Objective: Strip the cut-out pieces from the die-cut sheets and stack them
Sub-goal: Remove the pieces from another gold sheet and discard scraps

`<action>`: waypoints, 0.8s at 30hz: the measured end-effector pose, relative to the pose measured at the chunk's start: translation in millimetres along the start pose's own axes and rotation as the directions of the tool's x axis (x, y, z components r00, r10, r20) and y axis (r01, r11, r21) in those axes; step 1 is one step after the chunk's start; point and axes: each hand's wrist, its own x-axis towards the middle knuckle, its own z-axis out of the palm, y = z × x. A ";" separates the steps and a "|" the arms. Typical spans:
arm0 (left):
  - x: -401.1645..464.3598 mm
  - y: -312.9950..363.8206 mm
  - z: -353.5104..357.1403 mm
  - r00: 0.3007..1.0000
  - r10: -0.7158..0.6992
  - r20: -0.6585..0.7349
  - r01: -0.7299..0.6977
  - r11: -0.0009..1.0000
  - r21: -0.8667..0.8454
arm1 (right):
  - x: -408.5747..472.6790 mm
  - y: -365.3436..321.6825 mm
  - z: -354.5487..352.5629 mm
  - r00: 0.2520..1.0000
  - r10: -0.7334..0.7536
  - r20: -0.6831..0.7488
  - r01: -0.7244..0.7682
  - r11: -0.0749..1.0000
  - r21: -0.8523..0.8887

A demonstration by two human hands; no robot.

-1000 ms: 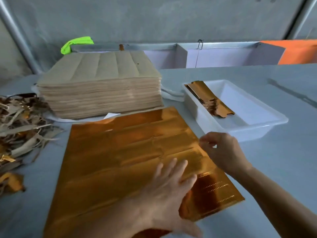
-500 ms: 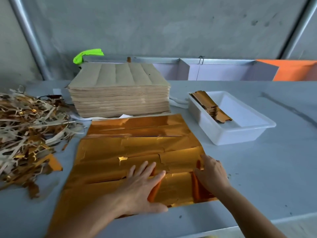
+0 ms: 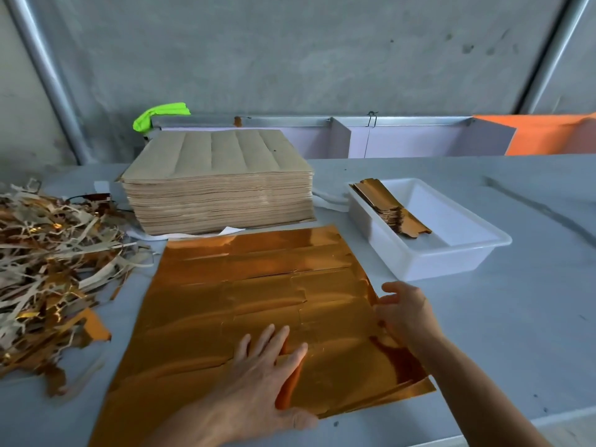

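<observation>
Lying flat on the grey table [image 3: 483, 333], one shiny gold die-cut sheet [image 3: 258, 285] fills the near middle, its cut lines showing as several long bands across the foil. No brand, label or writing can be read anywhere on it or on anything else in view.

Two bare hands work on this sheet. The left hand [image 3: 261, 385] rests palm down on its near part, fingers straight and slightly spread, pressing the foil to the table and holding nothing. The right hand [image 3: 404, 312] is at the sheet's right edge, fingers loosely bent and touching the foil there; whether the fingertips actually pinch the edge cannot be told.

Behind the sheet stands one tall stack of brown sheets [image 3: 219, 191], backs up, with ridges running across the top one. To the right of that stack sits one white plastic tray [image 3: 451, 253], and inside it, against its left wall, leans one pile of stripped gold pieces [image 3: 392, 208]; their number is too fine to count. At the left edge of the table lies one loose heap of waste strips [image 3: 48, 259], brown and gold mixed. One bright green cloth [image 3: 161, 116] sits on the rail behind the brown stack, and one orange panel [image 3: 548, 135] shows at the far right.
</observation>
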 end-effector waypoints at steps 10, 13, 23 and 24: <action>-9.1 7.5 -13.3 0.999 -0.023 0.021 0.025 0.995 -0.093 | 20.5 -23.4 -25.7 0.967 0.130 0.221 -0.112 0.989 -0.093; -13.9 13.4 -21.4 0.999 -0.021 -0.039 0.015 0.991 -0.137 | 19.8 -33.2 -30.7 0.972 0.094 0.217 -0.083 0.995 -0.063; -2.8 82.5 -60.6 0.798 0.014 -0.603 -0.205 0.946 -0.250 | 0.5 -78.2 -23.2 0.974 -0.054 0.218 -0.023 0.942 0.336; -0.3 86.0 -62.3 0.771 0.012 -0.636 -0.178 0.964 -0.198 | -1.5 -81.3 -20.9 0.973 -0.083 0.213 0.010 0.947 0.321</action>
